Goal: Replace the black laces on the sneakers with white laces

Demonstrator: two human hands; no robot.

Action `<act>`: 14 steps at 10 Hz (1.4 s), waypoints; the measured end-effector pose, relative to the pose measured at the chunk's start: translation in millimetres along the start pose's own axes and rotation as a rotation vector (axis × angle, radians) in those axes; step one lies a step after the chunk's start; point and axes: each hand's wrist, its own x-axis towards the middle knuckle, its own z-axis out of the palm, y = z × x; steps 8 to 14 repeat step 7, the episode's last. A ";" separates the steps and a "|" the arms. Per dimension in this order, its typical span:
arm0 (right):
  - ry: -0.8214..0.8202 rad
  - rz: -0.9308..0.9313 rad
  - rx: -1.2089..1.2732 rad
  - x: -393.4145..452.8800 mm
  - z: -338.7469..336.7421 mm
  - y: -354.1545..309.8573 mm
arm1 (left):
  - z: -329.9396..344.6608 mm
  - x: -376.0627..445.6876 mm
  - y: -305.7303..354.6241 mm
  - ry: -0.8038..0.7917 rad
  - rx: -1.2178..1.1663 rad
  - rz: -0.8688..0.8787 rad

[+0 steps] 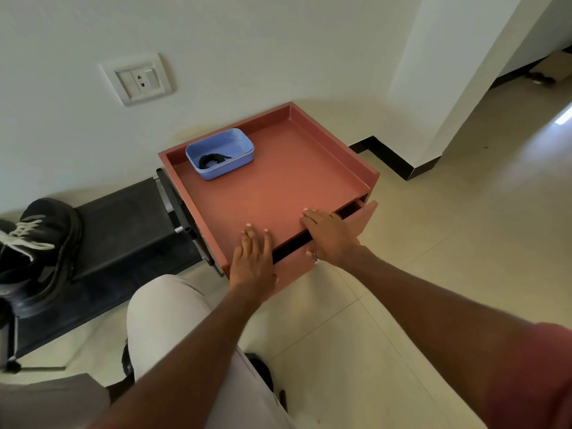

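Note:
A black sneaker [37,252] with white laces sits at the far left on a black bench. On the red-brown cabinet's top [278,181] stands a blue tub [220,153] that holds a coiled black lace [212,159]. My left hand [252,258] lies flat on the cabinet's front edge, fingers straight. My right hand [328,235] rests flat on the same edge, over the gap of the slightly open top drawer [359,215]. Neither hand holds anything.
The black bench [123,230] stands to the left of the cabinet, against the white wall with a socket plate [139,78]. My knee in light trousers [167,314] is just before the cabinet. Tiled floor spreads to the right.

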 end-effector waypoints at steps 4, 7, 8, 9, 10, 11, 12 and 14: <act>0.113 0.098 -0.259 24.0 20.2 -30.8 | 0.0 15.5 0.5 0.177 0.096 0.066; -0.011 0.138 -0.212 35.9 2.9 -48.1 | -45.3 21.9 -16.7 0.003 -0.209 0.044; -0.011 0.138 -0.212 35.9 2.9 -48.1 | -45.3 21.9 -16.7 0.003 -0.209 0.044; -0.011 0.138 -0.212 35.9 2.9 -48.1 | -45.3 21.9 -16.7 0.003 -0.209 0.044; -0.011 0.138 -0.212 35.9 2.9 -48.1 | -45.3 21.9 -16.7 0.003 -0.209 0.044; -0.011 0.138 -0.212 35.9 2.9 -48.1 | -45.3 21.9 -16.7 0.003 -0.209 0.044; -0.011 0.138 -0.212 35.9 2.9 -48.1 | -45.3 21.9 -16.7 0.003 -0.209 0.044; -0.011 0.138 -0.212 35.9 2.9 -48.1 | -45.3 21.9 -16.7 0.003 -0.209 0.044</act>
